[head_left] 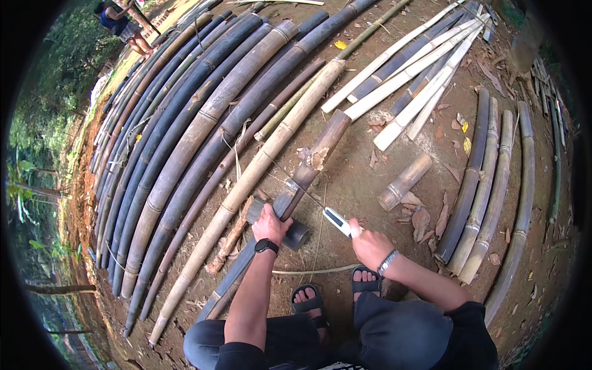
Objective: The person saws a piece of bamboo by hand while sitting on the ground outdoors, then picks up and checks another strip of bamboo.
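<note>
My left hand (271,225), with a black watch at the wrist, is closed around a split length of dark bamboo (233,271) that runs up from beside my left knee. A short dark bamboo piece (297,235) lies crosswise beneath it, partly hidden by the hand. In my right hand (370,245), which wears a metal bracelet, is a hand saw (337,221) with a white and dark handle. Its thin blade points up and left, toward the split bamboo, past my left hand; whether it touches cannot be told. Just beyond lies a brown bamboo end (330,132) with a rough, broken node.
Many long bamboo poles (179,145) lie side by side at left. Pale split strips (425,92) fan out at far right, with several cut poles (484,185) nearer. A short bamboo section (405,182) rests on the leafy dirt. Another person (123,28) stands at far left.
</note>
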Tool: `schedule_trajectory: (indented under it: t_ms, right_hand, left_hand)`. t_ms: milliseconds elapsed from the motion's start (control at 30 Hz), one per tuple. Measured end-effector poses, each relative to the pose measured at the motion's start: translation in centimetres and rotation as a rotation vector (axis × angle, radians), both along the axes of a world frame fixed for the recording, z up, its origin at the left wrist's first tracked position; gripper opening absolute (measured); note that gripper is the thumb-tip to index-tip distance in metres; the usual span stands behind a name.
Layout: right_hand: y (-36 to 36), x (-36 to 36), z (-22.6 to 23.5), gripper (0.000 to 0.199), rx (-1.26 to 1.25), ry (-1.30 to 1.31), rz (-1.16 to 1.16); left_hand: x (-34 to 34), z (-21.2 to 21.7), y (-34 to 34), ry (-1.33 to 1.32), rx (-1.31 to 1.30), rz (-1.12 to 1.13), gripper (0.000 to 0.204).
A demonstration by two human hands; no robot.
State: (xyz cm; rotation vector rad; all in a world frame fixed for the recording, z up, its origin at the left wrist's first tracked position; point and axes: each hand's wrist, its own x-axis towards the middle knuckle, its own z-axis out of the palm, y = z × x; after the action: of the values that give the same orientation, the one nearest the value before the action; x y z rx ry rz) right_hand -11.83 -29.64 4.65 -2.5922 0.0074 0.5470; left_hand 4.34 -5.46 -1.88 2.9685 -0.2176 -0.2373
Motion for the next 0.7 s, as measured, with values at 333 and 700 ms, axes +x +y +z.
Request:
schedule_trajectory:
  t_ms: [333, 700]
  right_hand:
    - [0.0, 1.8, -0.4, 0.033, 0.035, -0.106, -0.052]
    - [0.5, 4.1, -0.1, 0.044, 0.011, -0.066, 0.002]
  left_hand:
    - [0.0, 0.7, -0.7, 0.039, 0.005, 0.022, 0.06]
    - [-0.3, 0.5, -0.3, 0.027, 0.021, 0.013, 0.06]
